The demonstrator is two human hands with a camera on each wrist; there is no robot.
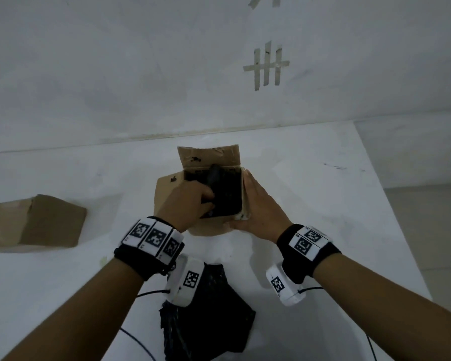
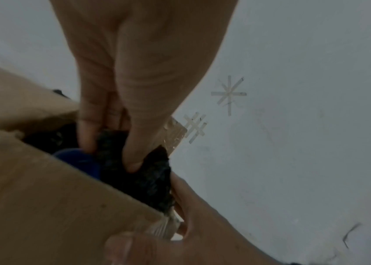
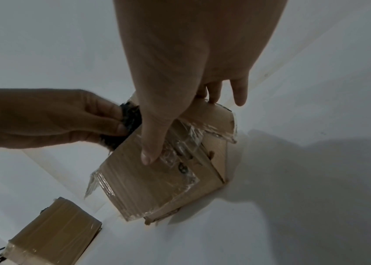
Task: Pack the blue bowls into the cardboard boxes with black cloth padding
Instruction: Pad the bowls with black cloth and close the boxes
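Observation:
An open cardboard box (image 1: 167, 194) stands mid-table with black cloth (image 1: 227, 191) filling its mouth. My left hand (image 1: 207, 201) reaches into the box and pinches a bunch of that cloth (image 2: 134, 179) between thumb and fingers (image 2: 132, 157). Beside the cloth, a blue bowl (image 2: 78, 159) shows inside the box. My right hand (image 1: 245, 201) grips the box's right side, with the thumb (image 3: 150, 152) pressed on the taped wall (image 3: 139, 182) and the fingers over the top edge.
A second, closed cardboard box (image 1: 39, 222) lies at the left, also visible as a taped box (image 3: 55, 233). A loose black cloth (image 1: 208, 316) lies on the white table (image 1: 323, 204) near me. A wall with tape marks (image 1: 267, 65) rises behind the table.

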